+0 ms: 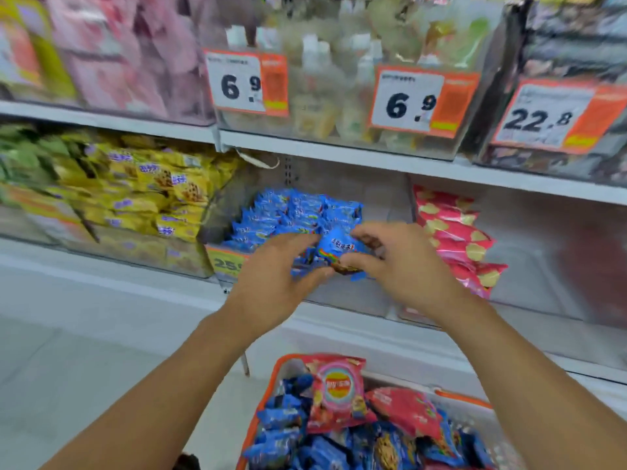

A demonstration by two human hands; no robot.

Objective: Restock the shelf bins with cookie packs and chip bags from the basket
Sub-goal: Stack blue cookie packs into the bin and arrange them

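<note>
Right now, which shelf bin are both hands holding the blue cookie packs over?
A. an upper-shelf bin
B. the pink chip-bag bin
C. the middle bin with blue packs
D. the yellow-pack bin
C: the left hand and right hand grip blue cookie packs over the middle bin, already piled with blue packs.

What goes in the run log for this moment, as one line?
step: placing blue cookie packs | left hand: holds packs | right hand: holds packs | over blue bin | basket: packs and chip bags remain
</note>
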